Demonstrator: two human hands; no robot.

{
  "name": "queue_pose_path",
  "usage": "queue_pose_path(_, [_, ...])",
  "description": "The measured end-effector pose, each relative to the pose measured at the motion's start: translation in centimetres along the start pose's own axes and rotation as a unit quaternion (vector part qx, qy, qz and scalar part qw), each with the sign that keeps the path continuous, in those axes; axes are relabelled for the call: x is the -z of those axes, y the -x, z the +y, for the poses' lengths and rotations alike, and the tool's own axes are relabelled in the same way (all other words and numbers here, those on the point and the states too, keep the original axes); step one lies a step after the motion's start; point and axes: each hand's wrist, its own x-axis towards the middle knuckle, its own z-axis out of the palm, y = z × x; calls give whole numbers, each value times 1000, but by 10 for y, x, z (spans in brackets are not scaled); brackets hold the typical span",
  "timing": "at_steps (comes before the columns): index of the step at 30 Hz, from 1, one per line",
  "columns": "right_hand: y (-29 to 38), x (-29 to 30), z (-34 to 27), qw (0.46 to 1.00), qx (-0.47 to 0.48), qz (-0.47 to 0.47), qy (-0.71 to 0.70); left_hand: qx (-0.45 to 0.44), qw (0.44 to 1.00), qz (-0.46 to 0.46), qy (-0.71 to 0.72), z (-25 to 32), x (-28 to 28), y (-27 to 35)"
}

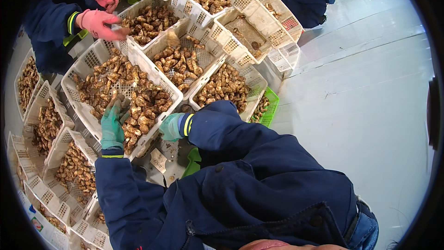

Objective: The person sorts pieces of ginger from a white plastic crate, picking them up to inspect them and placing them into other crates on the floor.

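Note:
My left hand [114, 122], in a green glove with dirty fingertips, reaches into a large white perforated plastic crate [81, 116]. Its fingers lie on or just above thick-stemmed brown-and-cream mushrooms [142, 109]; whether it grips one is hidden. By the crate's near right corner, my right hand [171, 127], also green-gloved, is at the outer side of the rim, its fingers mostly out of sight. Mushrooms cover much of the crate floor, with some mesh showing in the middle. A second white crate [211, 47] with mushrooms adjoins it at the upper right.
Across the crates, a co-worker's pink-gloved hands [100, 24] hover at the upper left, one blurred. Another person [305, 1] is at the top right. More mushroom crates [52, 166] line the left. A green crate [272, 107] sits right; a piece of card with writing [158, 160] lies below.

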Motion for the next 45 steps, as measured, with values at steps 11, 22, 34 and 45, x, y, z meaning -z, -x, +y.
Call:
queue_pose_path(11, [-15,-6,-5,998,11,-55,-13,-7,999,-25,-27,-2,1,-3])
queue_pose_path(22, [-6,14,-9,995,17,-88,30,-11,999,-35,-17,-1,10,-6])
queue_pose_path(34, [-87,35,-51,928,325,14,181,-172,971,124,106,60,85,10])
queue_pose_path(45, [-138,53,-63,996,14,-42,-83,-153,979,75,113,52,70,14])
